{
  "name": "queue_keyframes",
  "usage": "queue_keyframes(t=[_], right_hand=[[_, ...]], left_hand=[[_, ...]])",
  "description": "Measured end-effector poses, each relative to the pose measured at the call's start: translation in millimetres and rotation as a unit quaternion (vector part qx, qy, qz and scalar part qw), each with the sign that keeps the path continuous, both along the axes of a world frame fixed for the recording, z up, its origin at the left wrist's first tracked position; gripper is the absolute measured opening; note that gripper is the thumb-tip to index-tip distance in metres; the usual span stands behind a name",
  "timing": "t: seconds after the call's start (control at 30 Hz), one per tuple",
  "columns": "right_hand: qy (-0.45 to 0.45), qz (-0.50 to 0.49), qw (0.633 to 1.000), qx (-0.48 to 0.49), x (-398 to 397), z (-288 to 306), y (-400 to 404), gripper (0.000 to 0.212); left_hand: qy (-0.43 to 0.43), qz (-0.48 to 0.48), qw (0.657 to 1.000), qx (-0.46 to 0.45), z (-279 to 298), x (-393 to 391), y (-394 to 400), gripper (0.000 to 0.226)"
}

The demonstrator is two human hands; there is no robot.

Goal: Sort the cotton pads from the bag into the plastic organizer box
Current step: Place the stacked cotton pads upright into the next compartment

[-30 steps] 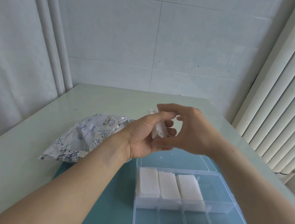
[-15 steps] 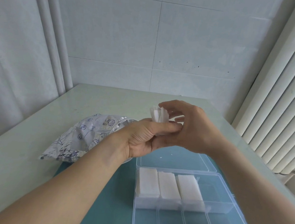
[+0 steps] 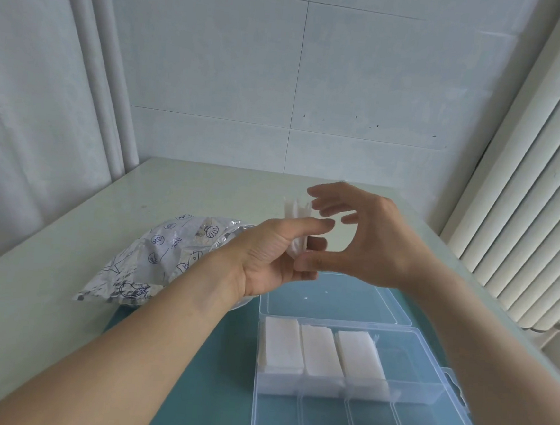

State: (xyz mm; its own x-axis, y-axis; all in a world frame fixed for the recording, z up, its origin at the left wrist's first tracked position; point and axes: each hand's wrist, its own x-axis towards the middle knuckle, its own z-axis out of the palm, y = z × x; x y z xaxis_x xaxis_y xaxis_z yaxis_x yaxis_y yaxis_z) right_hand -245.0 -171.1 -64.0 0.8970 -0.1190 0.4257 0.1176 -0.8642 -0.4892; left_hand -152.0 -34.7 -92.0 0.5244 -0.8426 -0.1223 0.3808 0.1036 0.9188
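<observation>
My left hand (image 3: 270,255) holds a small upright stack of white cotton pads (image 3: 295,211) between thumb and fingers, above the far end of the box. My right hand (image 3: 366,242) is beside it with fingers spread and curved; its thumb tip touches the bottom of the stack. The clear plastic organizer box (image 3: 425,396) lies on a teal mat, lid (image 3: 348,300) folded open behind it. Three stacks of cotton pads (image 3: 319,353) fill three compartments of its far row. The silver printed bag (image 3: 164,257) lies on the table to the left.
The teal mat (image 3: 199,373) covers the near part of the pale green table (image 3: 48,288). A tiled wall stands behind the table, a curtain hangs on the left, and vertical blinds (image 3: 524,198) hang on the right.
My right hand has let go of the stack and spread its fingers, moving slightly right. The pads have risen a little in my left hand and now stand upright.
</observation>
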Motion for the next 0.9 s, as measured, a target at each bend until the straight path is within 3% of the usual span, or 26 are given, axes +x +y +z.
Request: queue_keyframes(t=[0.07,0.2,0.37,0.5,0.67,0.8,0.9], right_hand=[[0.019,0.041,0.998,0.047,-3.7,4.4,-2.7,0.080],[0.017,0.084,0.988,0.125,-8.5,10.5,-7.5,0.051],[-0.011,0.009,0.988,0.156,-4.8,9.2,0.5,0.021],[-0.015,-0.006,0.986,0.163,-1.4,4.7,8.5,0.017],[0.015,-0.005,0.976,0.217,-3.9,9.1,3.9,0.015],[0.002,-0.067,0.973,0.219,-2.3,9.3,-0.6,0.016],[-0.002,-0.108,0.969,0.224,-3.0,9.6,-5.4,0.014]], left_hand=[[-0.008,0.003,1.000,-0.002,-0.8,1.1,-0.9,0.004],[-0.058,0.015,0.998,-0.005,-3.7,1.1,-3.0,0.017],[-0.165,0.031,0.986,0.026,-5.9,-2.1,-3.6,0.015],[-0.226,0.016,0.974,0.021,-5.9,-7.1,-5.0,0.024],[-0.191,0.001,0.982,-0.008,-5.2,-5.9,-4.1,0.023],[-0.177,-0.024,0.984,-0.019,-5.0,-5.1,-2.1,0.018],[-0.116,-0.030,0.992,-0.029,-4.0,-3.9,-2.7,0.019]])
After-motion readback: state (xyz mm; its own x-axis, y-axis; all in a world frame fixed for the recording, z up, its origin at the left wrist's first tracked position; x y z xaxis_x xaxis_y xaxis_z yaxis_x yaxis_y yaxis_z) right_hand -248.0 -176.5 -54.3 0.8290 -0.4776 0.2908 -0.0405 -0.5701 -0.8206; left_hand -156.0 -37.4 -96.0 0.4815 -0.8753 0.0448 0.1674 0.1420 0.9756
